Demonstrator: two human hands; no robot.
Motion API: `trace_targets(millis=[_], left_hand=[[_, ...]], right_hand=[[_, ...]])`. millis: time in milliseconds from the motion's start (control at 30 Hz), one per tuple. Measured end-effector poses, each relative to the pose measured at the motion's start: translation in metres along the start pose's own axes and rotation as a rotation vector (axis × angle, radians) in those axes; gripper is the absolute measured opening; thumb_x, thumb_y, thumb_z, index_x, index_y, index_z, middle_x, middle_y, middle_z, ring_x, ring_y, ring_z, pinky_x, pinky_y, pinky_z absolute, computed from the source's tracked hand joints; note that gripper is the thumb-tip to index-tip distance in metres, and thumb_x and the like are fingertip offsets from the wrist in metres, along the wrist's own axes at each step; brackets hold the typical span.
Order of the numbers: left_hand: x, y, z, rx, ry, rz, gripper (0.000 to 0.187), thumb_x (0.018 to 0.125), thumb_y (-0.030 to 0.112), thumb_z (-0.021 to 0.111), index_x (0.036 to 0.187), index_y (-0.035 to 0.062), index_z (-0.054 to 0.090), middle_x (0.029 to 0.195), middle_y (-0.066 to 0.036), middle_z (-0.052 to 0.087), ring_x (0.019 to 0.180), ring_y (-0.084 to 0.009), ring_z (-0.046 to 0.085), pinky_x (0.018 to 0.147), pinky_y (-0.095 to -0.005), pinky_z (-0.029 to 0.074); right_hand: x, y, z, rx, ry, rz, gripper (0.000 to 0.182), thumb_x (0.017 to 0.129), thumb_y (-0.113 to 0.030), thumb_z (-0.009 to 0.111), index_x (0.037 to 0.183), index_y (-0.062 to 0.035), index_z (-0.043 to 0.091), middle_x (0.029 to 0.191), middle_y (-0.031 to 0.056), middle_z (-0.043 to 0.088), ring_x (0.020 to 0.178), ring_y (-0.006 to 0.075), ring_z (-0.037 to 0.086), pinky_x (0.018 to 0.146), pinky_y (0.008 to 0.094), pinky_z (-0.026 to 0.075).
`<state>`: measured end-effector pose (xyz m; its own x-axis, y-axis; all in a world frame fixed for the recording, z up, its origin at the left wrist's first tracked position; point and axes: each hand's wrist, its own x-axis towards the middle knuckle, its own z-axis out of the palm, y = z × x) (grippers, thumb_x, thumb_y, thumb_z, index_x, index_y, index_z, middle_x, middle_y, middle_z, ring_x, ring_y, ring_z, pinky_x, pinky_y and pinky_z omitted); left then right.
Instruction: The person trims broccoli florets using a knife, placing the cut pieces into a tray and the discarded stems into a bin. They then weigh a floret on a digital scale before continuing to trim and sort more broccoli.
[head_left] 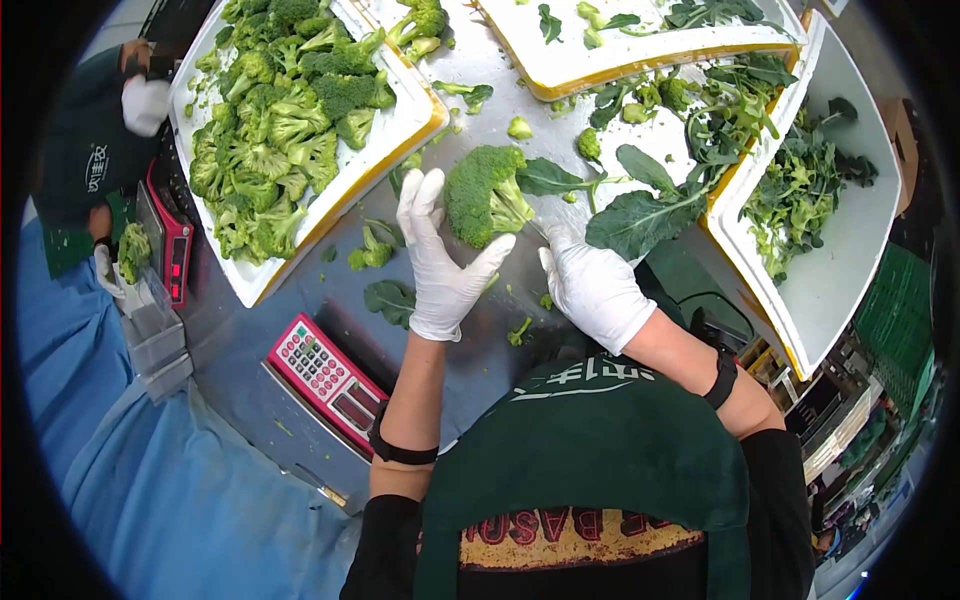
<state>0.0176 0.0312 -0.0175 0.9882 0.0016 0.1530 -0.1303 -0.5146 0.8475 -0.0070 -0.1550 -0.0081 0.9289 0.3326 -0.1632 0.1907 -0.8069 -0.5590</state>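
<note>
A large green broccoli head (pixel 484 196) lies on its side over the metal table, its cut stem side facing right. My left hand (pixel 440 255), in a white glove, is spread beside its lower left, thumb and fingers apart around it. My gloved right hand (pixel 592 285) is closed round a knife, mostly hidden, whose thin blade (pixel 541 231) points at the broccoli's stem side. Broad dark leaves (pixel 650 205) on stalks lie just above my right hand. Small broccoli pieces (pixel 371 251) rest left of my left hand.
A white box (pixel 340 205) heaped with broccoli florets stands at upper left. Leafy trimmings fill a white bin (pixel 850 240) at right; another tray (pixel 600 65) is at the top. A pink scale (pixel 330 385) sits below left. A co-worker (pixel 85 150) holds broccoli at far left.
</note>
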Motion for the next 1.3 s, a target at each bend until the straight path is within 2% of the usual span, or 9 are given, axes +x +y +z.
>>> trace_targets(millis=[200, 333, 533, 633, 733, 833, 933, 1100, 1300], left_hand=[[0.013, -0.014, 0.005, 0.052, -0.157, 0.046, 0.067, 0.089, 0.015, 0.066, 0.146, -0.0014, 0.032, 0.145, -0.018, 0.04, 0.132, -0.0273, 0.042, 0.11, -0.0368, 0.033], [0.008, -0.02, 0.006, 0.034, -0.151, 0.036, 0.071, 0.088, 0.02, 0.066, 0.146, -0.001, 0.031, 0.146, -0.025, 0.037, 0.134, -0.0381, 0.04, 0.11, -0.0407, 0.033], [0.011, -0.021, 0.007, 0.1, -0.121, 0.075, 0.069, 0.088, 0.016, 0.065, 0.146, -0.0003, 0.031, 0.145, -0.024, 0.038, 0.133, -0.0379, 0.04, 0.11, -0.0412, 0.034], [0.01, -0.02, 0.013, 0.11, -0.078, 0.081, 0.061, 0.09, 0.009, 0.061, 0.145, -0.0005, 0.035, 0.143, -0.019, 0.043, 0.128, -0.0301, 0.047, 0.108, -0.0362, 0.035], [0.009, -0.023, 0.013, 0.065, -0.078, 0.04, 0.066, 0.089, 0.014, 0.064, 0.145, 0.0013, 0.033, 0.143, -0.023, 0.042, 0.131, -0.0351, 0.044, 0.109, -0.0397, 0.035], [0.011, -0.026, 0.012, -0.11, -0.093, -0.047, 0.065, 0.087, 0.011, 0.065, 0.145, 0.0019, 0.035, 0.141, -0.02, 0.045, 0.127, -0.0295, 0.048, 0.106, -0.0371, 0.038], [0.01, -0.01, 0.009, -0.247, -0.099, -0.137, 0.063, 0.087, -0.004, 0.06, 0.145, 0.0011, 0.035, 0.142, -0.011, 0.043, 0.128, -0.0184, 0.044, 0.109, -0.032, 0.035], [0.004, -0.009, 0.005, -0.315, -0.108, -0.197, 0.066, 0.082, -0.008, 0.059, 0.143, 0.0013, 0.036, 0.142, -0.01, 0.042, 0.13, -0.0191, 0.042, 0.11, -0.0327, 0.034], [0.007, -0.008, -0.018, 0.032, -0.243, -0.057, 0.069, 0.075, -0.007, 0.06, 0.14, 0.0019, 0.038, 0.138, -0.011, 0.044, 0.13, -0.0214, 0.042, 0.111, -0.0342, 0.032]], right_hand=[[0.009, -0.005, -0.017, 0.035, -0.131, 0.02, 0.02, 0.094, -0.017, 0.048, 0.091, 0.0029, 0.052, 0.06, 0.0181, 0.061, 0.054, 0.0366, 0.062, 0.05, 0.0466, 0.048], [0.02, -0.007, -0.016, 0.065, -0.274, 0.076, 0.024, 0.095, -0.018, 0.045, 0.093, 0.0044, 0.052, 0.067, 0.0223, 0.064, 0.063, 0.0404, 0.065, 0.058, 0.0493, 0.05], [0.035, 0.003, 0.014, 0.095, -0.302, 0.109, 0.031, 0.097, -0.022, 0.04, 0.1, 0.0059, 0.053, 0.075, 0.0258, 0.065, 0.071, 0.0424, 0.066, 0.064, 0.0515, 0.051], [0.017, -0.002, 0.005, 0.116, -0.321, 0.179, 0.029, 0.097, -0.022, 0.041, 0.099, 0.0045, 0.053, 0.073, 0.0253, 0.065, 0.069, 0.0427, 0.065, 0.063, 0.0524, 0.05], [-0.012, 0.014, 0.006, 0.102, -0.279, 0.196, 0.026, 0.097, -0.022, 0.044, 0.097, 0.0028, 0.053, 0.071, 0.0253, 0.064, 0.067, 0.0424, 0.065, 0.061, 0.0521, 0.05], [-0.024, 0.027, -0.009, 0.095, -0.331, 0.203, 0.023, 0.095, -0.019, 0.052, 0.104, 0.0014, 0.055, 0.069, 0.0238, 0.063, 0.064, 0.0402, 0.064, 0.058, 0.0483, 0.051], [-0.035, 0.04, -0.006, 0.27, -0.146, 0.241, 0.024, 0.094, -0.017, 0.055, 0.11, 0.0002, 0.056, 0.067, 0.0221, 0.062, 0.064, 0.0401, 0.064, 0.058, 0.0478, 0.051], [-0.017, 0.023, -0.03, 0.747, -0.145, 0.499, 0.026, 0.1, -0.022, 0.05, 0.115, -0.0019, 0.055, 0.062, 0.0046, 0.058, 0.05, 0.011, 0.055, 0.048, 0.0276, 0.045], [0.016, 0.018, -0.021, 0.909, -0.072, 0.463, 0.028, 0.101, -0.026, 0.048, 0.118, -0.0041, 0.054, 0.066, 0.0029, 0.059, 0.051, 0.0099, 0.053, 0.049, 0.0255, 0.043]])
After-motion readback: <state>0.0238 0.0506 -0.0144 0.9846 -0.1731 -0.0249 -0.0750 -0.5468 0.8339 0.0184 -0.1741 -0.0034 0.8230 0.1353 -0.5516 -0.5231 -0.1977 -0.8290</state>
